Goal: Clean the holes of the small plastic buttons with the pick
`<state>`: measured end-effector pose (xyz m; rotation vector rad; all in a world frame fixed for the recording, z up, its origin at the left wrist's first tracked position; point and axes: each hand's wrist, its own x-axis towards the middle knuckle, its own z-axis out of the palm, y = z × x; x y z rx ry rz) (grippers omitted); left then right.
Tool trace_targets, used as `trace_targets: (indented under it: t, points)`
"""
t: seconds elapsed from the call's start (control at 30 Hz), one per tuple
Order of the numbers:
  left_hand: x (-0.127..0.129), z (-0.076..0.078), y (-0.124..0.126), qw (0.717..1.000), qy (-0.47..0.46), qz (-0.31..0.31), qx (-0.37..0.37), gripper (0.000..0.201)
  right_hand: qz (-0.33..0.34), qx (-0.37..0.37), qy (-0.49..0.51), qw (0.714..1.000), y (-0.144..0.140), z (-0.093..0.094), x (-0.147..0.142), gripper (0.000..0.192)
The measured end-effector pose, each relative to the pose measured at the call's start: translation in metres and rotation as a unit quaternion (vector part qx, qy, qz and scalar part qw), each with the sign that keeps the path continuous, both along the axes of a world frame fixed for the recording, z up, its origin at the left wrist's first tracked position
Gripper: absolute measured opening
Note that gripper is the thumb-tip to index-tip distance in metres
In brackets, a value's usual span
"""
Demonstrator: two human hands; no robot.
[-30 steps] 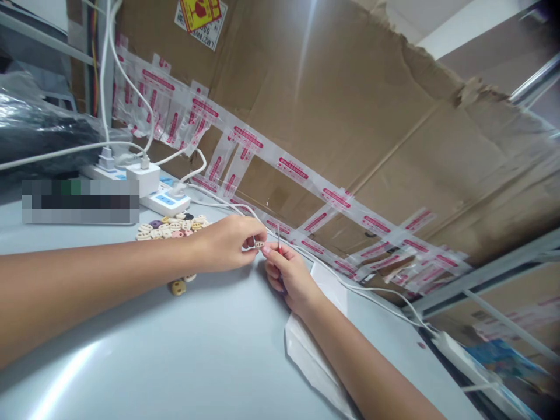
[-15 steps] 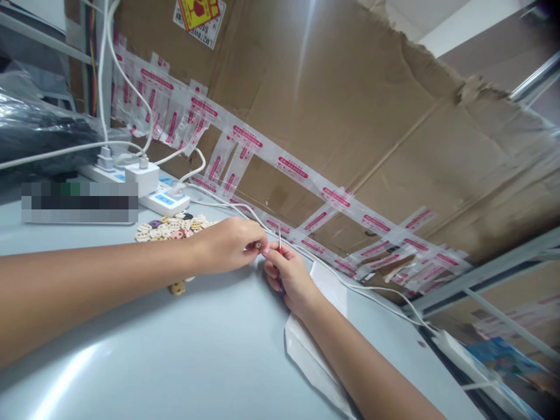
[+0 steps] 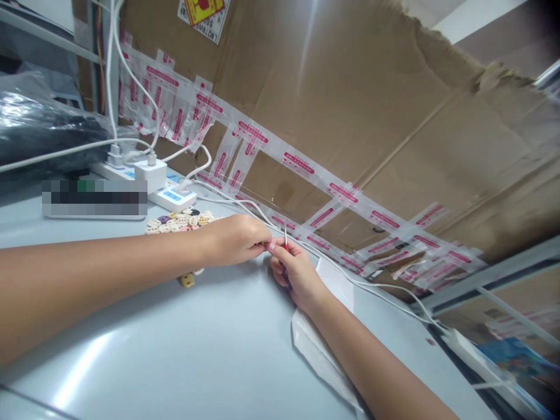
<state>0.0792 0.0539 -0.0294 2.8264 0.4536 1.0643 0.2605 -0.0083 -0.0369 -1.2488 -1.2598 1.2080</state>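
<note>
My left hand [image 3: 236, 239] reaches in from the left with its fingers pinched together. Its fingertips meet those of my right hand [image 3: 295, 268]; whatever small thing is between them is hidden. In my right hand's curled fingers stands a slim tool [image 3: 286, 247] with a pointed metal tip and a red and dark handle, pointing up. Behind my left forearm lies a pile of small button-like pieces [image 3: 166, 224], mostly cream, some yellow, pink, purple and black. A tan piece [image 3: 188, 280] lies in front of the forearm.
White power strips [image 3: 172, 198] with plugs and cables stand at the back left, beside a blurred-out flat object [image 3: 94, 201]. A white paper or plastic sheet [image 3: 321, 350] lies under my right forearm. Taped cardboard [image 3: 332, 105] rises behind the grey table [image 3: 188, 361].
The view has shifted slightly, so the scene sits a little further right. My left fingers have closed up, and the small brownish thing glimpsed at their tips is now hidden.
</note>
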Motion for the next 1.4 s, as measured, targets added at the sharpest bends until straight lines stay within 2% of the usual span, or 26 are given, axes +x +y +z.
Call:
trace_targets:
  t: [0.1,0.3,0.4,0.5,0.63,0.8,1.07,1.3,1.4]
  points:
    - [0.0001,0.0013,-0.0008,1.0,0.016,0.002,0.017,0.02,0.006,0.003,-0.001,1.0,-0.0011,-0.0001,0.0,0.033]
    - [-0.0015,0.0003,-0.003,0.999,0.017,0.026,-0.021,0.013,0.003,-0.003,0.006,1.0,-0.0019,-0.0008,-0.0003,0.03]
    - [-0.0028,0.001,-0.0033,0.998,0.018,0.055,-0.019,0.02,-0.014,-0.008,0.022,1.0,-0.0011,-0.0009,-0.0002,0.03]
    - [-0.0045,0.0049,-0.0037,0.995,0.025,0.089,-0.025,0.007,-0.039,-0.009,0.044,0.998,0.0002,-0.0007,0.0,0.027]
    - [-0.0076,0.0097,-0.0043,0.991,0.064,0.11,-0.03,0.01,-0.067,0.002,0.069,0.995,0.0012,-0.001,0.0002,0.026]
    - [-0.0097,0.0076,-0.0046,0.988,0.111,0.106,-0.023,0.037,-0.071,0.007,0.066,0.995,0.0015,-0.0034,0.0011,0.023]
    - [-0.0093,0.006,-0.0006,0.992,0.056,0.091,-0.064,0.025,-0.08,0.011,0.064,0.995,0.0022,-0.0049,0.0012,0.025]
    - [-0.0073,0.0026,-0.0001,0.993,0.065,0.082,-0.046,0.038,-0.076,0.012,0.06,0.995,0.0019,-0.0044,0.0006,0.026]
    - [-0.0076,0.0003,0.0006,0.994,0.059,0.083,-0.037,0.036,-0.073,0.013,0.055,0.996,0.0019,-0.0046,0.001,0.026]
